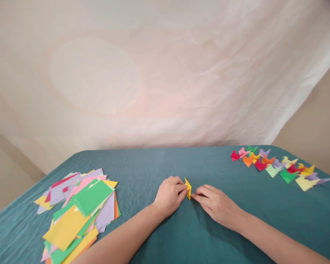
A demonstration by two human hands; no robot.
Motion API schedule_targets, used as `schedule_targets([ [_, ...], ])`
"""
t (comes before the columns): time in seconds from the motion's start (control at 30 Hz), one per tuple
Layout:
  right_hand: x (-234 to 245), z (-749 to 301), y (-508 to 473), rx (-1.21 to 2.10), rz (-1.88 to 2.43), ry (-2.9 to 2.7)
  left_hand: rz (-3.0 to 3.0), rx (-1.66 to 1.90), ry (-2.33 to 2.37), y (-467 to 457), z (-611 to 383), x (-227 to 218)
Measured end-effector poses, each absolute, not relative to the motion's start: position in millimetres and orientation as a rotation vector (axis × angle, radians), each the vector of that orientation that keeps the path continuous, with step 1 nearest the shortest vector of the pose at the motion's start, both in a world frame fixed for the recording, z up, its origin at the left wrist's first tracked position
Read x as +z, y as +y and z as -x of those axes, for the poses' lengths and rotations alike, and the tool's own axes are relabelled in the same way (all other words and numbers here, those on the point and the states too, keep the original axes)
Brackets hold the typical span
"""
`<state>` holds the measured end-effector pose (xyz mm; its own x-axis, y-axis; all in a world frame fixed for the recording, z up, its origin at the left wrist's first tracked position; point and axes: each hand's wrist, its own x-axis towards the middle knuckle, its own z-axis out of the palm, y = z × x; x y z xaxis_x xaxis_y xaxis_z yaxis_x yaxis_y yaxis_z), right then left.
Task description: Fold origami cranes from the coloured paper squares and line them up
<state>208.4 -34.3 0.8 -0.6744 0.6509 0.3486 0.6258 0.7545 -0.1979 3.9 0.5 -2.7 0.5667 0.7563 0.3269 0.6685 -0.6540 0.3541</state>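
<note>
A small piece of folded yellow paper (188,189) stands near the middle of the cloth, narrow and pointed at its top and bottom. My left hand (170,194) is closed on its left side, thumb and forefinger pinching it. To the right lies my right hand (216,203), its forefinger stretched toward the paper's lower edge. That fingertip is at or very near the paper; I cannot tell whether it touches. The other fingers of this hand are slightly bent and seem to hold nothing.
Loose coloured paper sheets (93,196) lie in a spread heap on the left. Several folded paper birds (288,176) stand in rows at the far right. A dark green cloth (154,161) covers the table, and a pale sheet (167,91) hangs behind.
</note>
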Motion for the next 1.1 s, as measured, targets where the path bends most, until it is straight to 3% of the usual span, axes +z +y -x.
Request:
schedule_targets([
  [1.1,0.6,-210.9,-33.4,-0.086,0.896,-2.702,-2.623,0.612,1.19,0.4,-4.7,1.0],
])
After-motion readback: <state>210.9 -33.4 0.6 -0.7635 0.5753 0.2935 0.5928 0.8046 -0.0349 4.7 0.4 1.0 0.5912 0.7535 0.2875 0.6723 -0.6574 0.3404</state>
